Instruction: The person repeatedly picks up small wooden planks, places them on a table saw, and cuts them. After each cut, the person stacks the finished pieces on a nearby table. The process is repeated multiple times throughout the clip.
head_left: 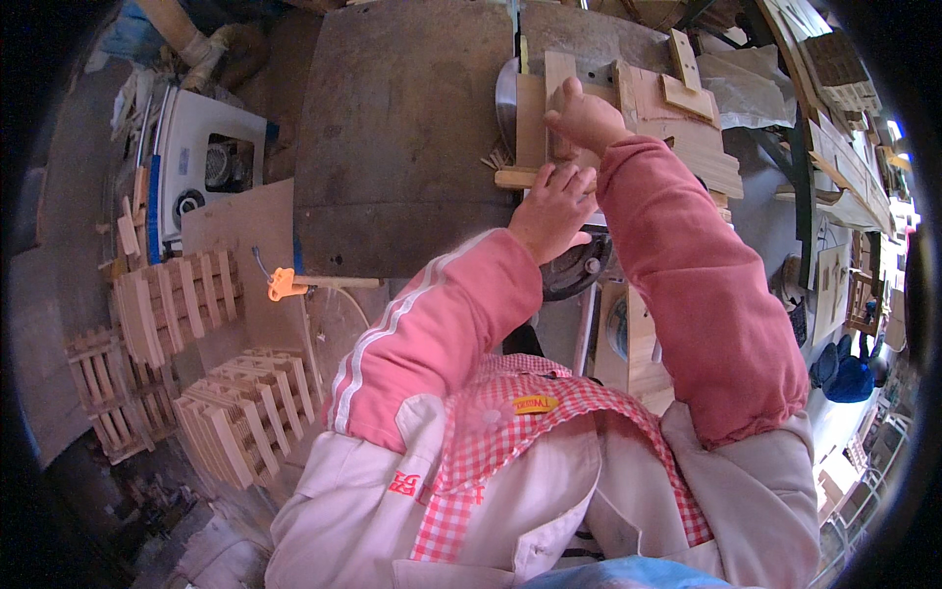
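At the saw table [383, 128], a round metal saw blade [507, 106] stands up beside a light wooden board [531, 118]. My left hand [552, 211] is closed over the near crossbar [516, 179] of the wood, its fingers curled on top and its thumb on the near side. Farther forward, my right hand [591, 120] bears on a narrow wooden strip [560, 74] lying along the board. Its thumb points up and away; the other fingers are mostly hidden beneath the hand. Both hands are right of the blade, apart from it.
Stacked wooden pieces [677, 113] lie right of my hands. A black handwheel [579, 267] sits below the table's front edge. On the left are slatted wooden bundles [245, 412], an orange clamp [285, 284] and a white machine [211, 157]. Shelving [824, 128] runs along the right.
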Demonstrator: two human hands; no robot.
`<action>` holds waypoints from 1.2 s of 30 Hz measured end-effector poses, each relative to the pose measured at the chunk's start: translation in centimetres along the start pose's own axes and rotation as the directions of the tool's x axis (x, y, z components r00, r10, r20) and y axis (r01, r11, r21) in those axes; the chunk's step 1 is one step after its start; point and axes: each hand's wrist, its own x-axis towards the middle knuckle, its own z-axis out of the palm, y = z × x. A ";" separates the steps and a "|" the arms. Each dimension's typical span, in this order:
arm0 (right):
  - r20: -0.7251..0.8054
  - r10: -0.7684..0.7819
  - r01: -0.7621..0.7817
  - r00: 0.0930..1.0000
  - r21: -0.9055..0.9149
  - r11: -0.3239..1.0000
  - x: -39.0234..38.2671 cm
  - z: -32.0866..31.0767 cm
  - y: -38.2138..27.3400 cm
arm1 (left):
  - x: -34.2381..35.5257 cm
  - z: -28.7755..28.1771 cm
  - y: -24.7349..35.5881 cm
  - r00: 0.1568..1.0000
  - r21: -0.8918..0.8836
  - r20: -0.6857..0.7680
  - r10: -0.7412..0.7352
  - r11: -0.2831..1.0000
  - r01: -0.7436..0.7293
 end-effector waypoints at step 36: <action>0.034 -0.103 0.098 0.994 0.122 0.988 -18.8 1.5 1.7 | -14.3 -1.2 11.6 0.993 -0.255 0.117 -0.001 0.966 0.031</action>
